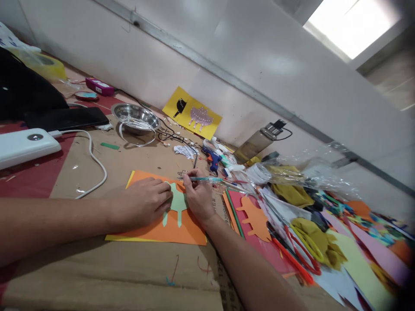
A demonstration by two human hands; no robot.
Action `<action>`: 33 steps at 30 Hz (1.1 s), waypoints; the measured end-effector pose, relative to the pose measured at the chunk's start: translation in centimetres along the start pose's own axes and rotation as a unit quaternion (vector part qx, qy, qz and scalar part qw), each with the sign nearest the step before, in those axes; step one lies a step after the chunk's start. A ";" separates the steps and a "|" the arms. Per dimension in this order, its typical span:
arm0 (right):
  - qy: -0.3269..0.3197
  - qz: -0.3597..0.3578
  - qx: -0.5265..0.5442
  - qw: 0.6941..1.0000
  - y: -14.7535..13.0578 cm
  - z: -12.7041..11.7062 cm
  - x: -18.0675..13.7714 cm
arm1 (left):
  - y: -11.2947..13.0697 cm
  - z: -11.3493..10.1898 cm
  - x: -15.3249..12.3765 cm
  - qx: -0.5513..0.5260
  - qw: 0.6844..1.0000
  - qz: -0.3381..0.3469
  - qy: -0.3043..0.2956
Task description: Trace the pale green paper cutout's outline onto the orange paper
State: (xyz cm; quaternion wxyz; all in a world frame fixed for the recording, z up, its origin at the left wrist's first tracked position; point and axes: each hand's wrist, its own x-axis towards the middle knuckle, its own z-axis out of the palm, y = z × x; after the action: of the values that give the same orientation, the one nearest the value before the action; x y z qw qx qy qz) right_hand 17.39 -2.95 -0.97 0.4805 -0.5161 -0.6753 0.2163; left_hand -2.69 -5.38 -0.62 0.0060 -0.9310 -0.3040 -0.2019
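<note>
The right hand [199,198] has its grip closed around a pen [207,178]. The left hand [144,205] lies flat with its grip released, fingers touching the left edge of a pale green cut-out [178,201]. This cut-out is on an orange sheet [145,232], between both hands. To the right there are an orange cut-out [254,218] and red-handled scissors [304,255]. On the far side of the desk [65,175] are a metal bowl [152,116] and a blue glue gun [213,160].
</note>
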 end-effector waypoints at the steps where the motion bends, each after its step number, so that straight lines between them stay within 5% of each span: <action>1: 0.002 -0.002 -0.001 1.000 0.0 0.0 0.0 | 0.0 0.0 0.0 0.000 1.000 0.000 0.000; 33: -0.005 -0.069 0.001 0.998 0.4 0.5 1.1 | -0.7 -0.4 0.2 0.036 0.999 0.011 -0.008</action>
State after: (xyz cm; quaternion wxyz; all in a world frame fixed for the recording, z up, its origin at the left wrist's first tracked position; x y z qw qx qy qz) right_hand 17.13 -1.70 -1.00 0.4913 -0.4669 -0.7114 0.1860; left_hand -3.03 -4.75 -0.29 0.0396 -0.9352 -0.3005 -0.1831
